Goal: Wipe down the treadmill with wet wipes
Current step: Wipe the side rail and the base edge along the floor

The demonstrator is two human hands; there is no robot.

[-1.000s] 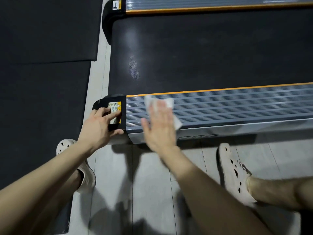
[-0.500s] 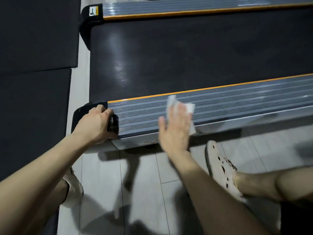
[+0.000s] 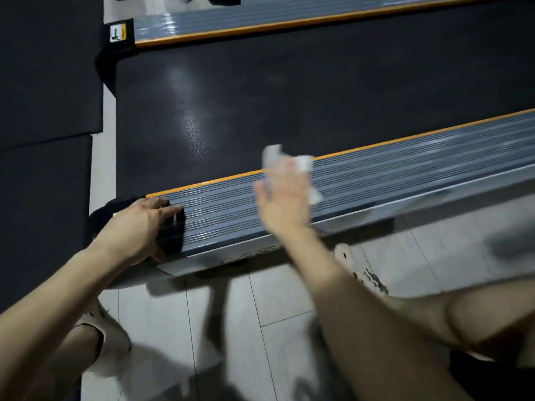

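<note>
- We look down from head height at a treadmill that runs across the view, with its near side closest to us.
- Its wide black running belt fills the upper middle and shows a pale sheen of light.
- A grey ribbed side rail borders the belt on the near side, with a thin orange strip along its inner edge.
- The left hand sits at the rail's left end. Its fingers curl over the top of the black end cap and the thumb hooks the cap's near edge, so it grips the cap.
- The right hand lies flat on the rail further to the right, fingers straight and spread, palm down. It is blurred.
- A crumpled white wet wipe is pressed between that palm and the rail. Its edges stick out past the fingertips and beside the hand, and one corner reaches the orange strip.
- A second grey rail runs along the far side of the belt, with a small yellow and white sticker at its left end.
- Dark floor mats lie to the left.
- Pale floor tiles are beneath us, with a cream perforated shoe just beside the treadmill frame.
</note>
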